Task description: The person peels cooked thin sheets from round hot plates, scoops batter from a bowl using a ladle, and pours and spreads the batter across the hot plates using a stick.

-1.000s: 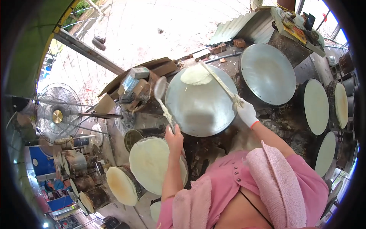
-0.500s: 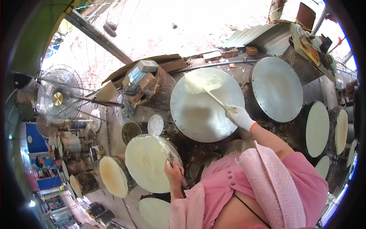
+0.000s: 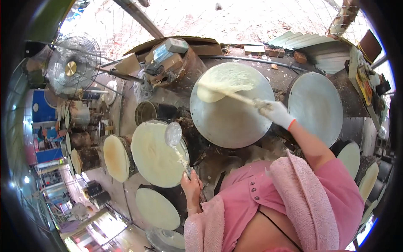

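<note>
My right hand (image 3: 275,114), in a white glove with an orange cuff edge, grips the pale handle of a batter spreader (image 3: 235,96). Its far end lies in pale wet batter (image 3: 237,75) on the upper part of a round metal griddle (image 3: 228,130); the batter hides that end's shape. Bare fingers of my left hand (image 3: 192,187) wrap round the handle of a ladle (image 3: 173,134) crusted with batter. The ladle's bowl is over the right side of a griddle covered by a pale batter sheet (image 3: 153,155); whether it touches cannot be told.
A bare griddle (image 3: 317,111) stands at the right. More batter-covered rounds (image 3: 157,208) lie at both sides, one browned crepe (image 3: 115,158) among them. A metal pot (image 3: 145,112), a fan (image 3: 71,67) and a box-topped drum (image 3: 187,69) stand at the left and back.
The spreader has swept batter across the upper griddle, and the wet patch is wider. My right hand has moved right and slightly up. The ladle stays in my left hand; the view has shifted.
</note>
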`<act>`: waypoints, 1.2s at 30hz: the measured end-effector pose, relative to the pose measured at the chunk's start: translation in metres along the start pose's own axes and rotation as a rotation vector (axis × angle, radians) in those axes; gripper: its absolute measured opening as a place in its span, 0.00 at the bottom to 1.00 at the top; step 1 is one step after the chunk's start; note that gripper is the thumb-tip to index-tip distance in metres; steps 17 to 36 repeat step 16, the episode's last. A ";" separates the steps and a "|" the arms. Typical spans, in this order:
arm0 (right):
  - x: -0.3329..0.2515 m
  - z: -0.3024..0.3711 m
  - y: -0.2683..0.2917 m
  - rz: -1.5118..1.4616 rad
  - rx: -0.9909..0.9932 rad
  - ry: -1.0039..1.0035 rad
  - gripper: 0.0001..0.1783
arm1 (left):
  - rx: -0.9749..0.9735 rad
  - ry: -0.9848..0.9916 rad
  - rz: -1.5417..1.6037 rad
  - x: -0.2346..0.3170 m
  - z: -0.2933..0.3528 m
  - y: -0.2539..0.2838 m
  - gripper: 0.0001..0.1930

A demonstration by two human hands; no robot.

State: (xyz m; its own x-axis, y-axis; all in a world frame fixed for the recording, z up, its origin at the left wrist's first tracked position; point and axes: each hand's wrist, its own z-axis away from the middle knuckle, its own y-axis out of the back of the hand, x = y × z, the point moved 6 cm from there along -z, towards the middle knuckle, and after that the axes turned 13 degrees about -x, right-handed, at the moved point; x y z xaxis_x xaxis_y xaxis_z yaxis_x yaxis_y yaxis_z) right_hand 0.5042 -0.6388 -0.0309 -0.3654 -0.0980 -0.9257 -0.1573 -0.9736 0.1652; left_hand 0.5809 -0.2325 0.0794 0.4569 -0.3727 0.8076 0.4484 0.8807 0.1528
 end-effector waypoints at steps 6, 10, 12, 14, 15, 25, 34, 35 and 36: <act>0.008 -0.022 0.015 -0.057 -0.173 -0.086 0.15 | 0.029 0.020 -0.008 -0.003 0.005 -0.026 0.05; 0.007 -0.024 -0.005 0.005 -0.238 -0.031 0.17 | 0.061 0.062 -0.023 -0.006 0.009 -0.037 0.06; -0.021 -0.025 0.026 0.289 -0.208 -0.101 0.18 | 0.076 0.083 -0.052 -0.011 0.008 -0.034 0.06; -0.019 -0.040 0.056 0.266 -0.115 -0.132 0.18 | 0.069 0.099 -0.082 -0.020 0.007 -0.035 0.06; -0.015 -0.045 0.055 0.303 -0.203 -0.129 0.19 | 0.087 0.098 -0.120 -0.030 0.007 -0.033 0.06; -0.007 -0.051 0.050 0.341 -0.286 -0.124 0.21 | 0.102 0.093 -0.158 -0.037 0.004 -0.030 0.07; -0.007 -0.051 0.050 0.341 -0.286 -0.124 0.21 | 0.102 0.093 -0.158 -0.037 0.004 -0.030 0.07; -0.007 -0.051 0.050 0.341 -0.286 -0.124 0.21 | 0.102 0.093 -0.158 -0.037 0.004 -0.030 0.07; -0.007 -0.051 0.050 0.341 -0.286 -0.124 0.21 | 0.102 0.093 -0.158 -0.037 0.004 -0.030 0.07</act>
